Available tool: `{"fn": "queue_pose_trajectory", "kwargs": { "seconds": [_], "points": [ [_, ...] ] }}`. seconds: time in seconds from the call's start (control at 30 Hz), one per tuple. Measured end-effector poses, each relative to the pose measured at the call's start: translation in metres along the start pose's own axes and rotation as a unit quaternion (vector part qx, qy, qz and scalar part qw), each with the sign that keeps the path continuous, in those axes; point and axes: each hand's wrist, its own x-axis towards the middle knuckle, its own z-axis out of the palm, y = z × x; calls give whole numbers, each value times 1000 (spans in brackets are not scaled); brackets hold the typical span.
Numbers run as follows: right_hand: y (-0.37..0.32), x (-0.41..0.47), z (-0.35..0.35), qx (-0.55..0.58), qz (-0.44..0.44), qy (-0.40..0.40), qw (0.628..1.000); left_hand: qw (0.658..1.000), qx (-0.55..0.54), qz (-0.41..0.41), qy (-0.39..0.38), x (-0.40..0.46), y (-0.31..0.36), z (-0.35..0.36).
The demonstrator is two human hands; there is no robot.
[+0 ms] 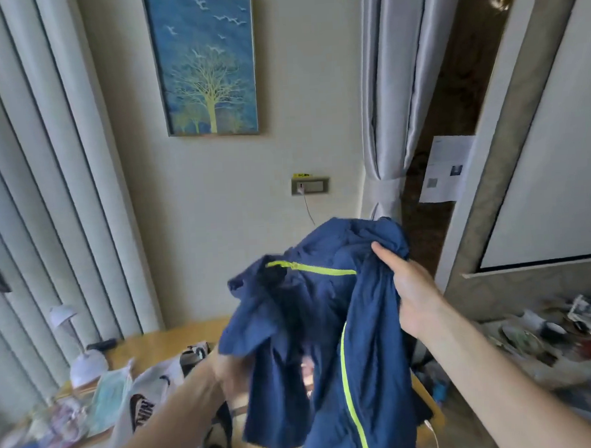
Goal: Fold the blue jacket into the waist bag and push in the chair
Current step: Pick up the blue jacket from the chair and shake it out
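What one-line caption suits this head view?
Both hands, left and right, hold the blue jacket up above a cluttered wooden table.

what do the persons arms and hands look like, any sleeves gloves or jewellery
Both forearms are bare as far as the frame shows: no sleeves in view. The right hand has no glove, ring or watch. The left hand is blurred and partly hidden by cloth, but nothing worn shows on it or its wrist.

Blue jacket point(330, 324) held up in the air, crumpled, lime zippers showing. Right hand point(412, 293) grips a bunch of cloth at the upper right, its fingers point(386, 255) closed over the fabric. Left hand point(231, 367) clutches the lower left edge, partly hidden by cloth. Below the fingers: wooden bench point(156, 340), cluttered, blurred.
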Motion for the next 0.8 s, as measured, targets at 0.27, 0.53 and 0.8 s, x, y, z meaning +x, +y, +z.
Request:
{"fn": "queue_pose_trajectory", "kwargs": {
  "seconds": [0.27, 0.53, 0.8],
  "points": [
    [8, -10, -28, -230, -235, 65, 942, 972, -220, 63, 59, -10, 8, -23],
    [17, -11, -55, -503, -372, -3, 780, 952, 279, 101, 77, -21, -16, 13],
    [-15, -56, -43, -421, -416, -8, 806, 913, 282, 291, 38, -56, 56, 51]
  ]
}}
